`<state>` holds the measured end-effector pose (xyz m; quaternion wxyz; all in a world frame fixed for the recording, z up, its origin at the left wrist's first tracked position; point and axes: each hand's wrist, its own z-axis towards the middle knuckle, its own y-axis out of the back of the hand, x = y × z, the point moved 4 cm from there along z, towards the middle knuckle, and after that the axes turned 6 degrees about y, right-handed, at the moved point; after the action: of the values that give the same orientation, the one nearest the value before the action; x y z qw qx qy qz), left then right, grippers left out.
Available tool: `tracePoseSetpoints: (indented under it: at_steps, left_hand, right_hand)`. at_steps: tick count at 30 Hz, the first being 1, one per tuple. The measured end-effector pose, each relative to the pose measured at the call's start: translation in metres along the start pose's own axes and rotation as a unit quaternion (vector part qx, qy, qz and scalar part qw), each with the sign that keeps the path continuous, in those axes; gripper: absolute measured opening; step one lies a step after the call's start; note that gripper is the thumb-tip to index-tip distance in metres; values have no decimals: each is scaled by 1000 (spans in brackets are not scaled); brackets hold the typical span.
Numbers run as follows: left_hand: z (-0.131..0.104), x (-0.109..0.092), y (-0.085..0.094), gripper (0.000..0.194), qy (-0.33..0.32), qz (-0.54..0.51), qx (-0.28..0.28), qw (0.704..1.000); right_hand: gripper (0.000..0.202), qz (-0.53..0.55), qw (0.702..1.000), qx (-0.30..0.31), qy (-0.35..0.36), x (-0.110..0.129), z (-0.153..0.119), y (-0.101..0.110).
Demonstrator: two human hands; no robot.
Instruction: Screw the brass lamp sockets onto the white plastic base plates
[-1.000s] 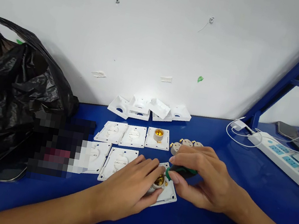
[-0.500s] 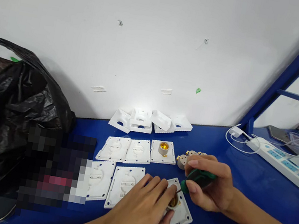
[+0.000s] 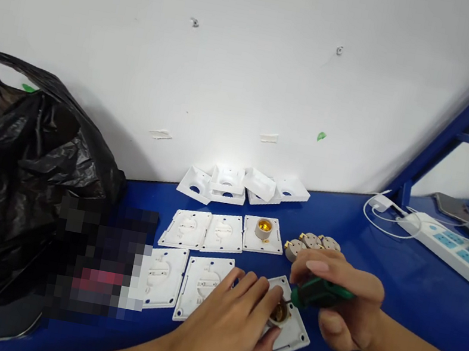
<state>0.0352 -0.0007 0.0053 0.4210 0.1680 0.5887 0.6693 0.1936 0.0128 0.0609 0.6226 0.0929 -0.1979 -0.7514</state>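
Note:
My left hand [image 3: 230, 314] presses a round lamp socket [image 3: 280, 313] with a brass-coloured inside onto a white square plate [image 3: 294, 338]; its fingers and thumb close around the socket's left side. In my right hand [image 3: 357, 303] is a green-handled screwdriver [image 3: 318, 293], tilted, its thin shaft reaching the socket's rim. The right thumb stands off the handle, while the other fingers lie over it. Just where the tip sits is too small to tell. Beyond my right hand lie several loose round sockets [image 3: 311, 242]. Another socket [image 3: 264, 229] stands on a white plate behind.
Several bare white plates [image 3: 223, 233] lie left of centre. White box-like covers [image 3: 228, 180] are piled against the wall. At the left stands a black plastic bag [image 3: 36, 165], with a phone [image 3: 5, 316] before it. A power strip [image 3: 453, 247] with white cables lies at right.
My right thumb has come away from the screwdriver handle and the right hand has turned slightly. My left hand still holds the socket. The whole view has shifted a little.

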Motion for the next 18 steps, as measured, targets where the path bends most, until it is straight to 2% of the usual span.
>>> tracePoseSetpoints:
  at_steps: [5, 8, 11, 18]
  left_hand:
    - [1, -2, 4, 23, 1, -14, 1, 1000]
    - [1, -2, 3, 15, 4, -13, 4, 1000]
    - [0, -1, 2, 13, 6, -10, 12, 1000]
    - [0, 1, 1, 22, 5, -22, 10, 1000]
  right_hand:
    - [44, -24, 999, 31, -7, 1, 1, 7]
    - [46, -30, 999, 0, -12, 2, 2, 9]
    - [48, -28, 999, -19, 3, 5, 3, 10]
    - [47, -26, 1000, 9, 6, 5, 6, 5]
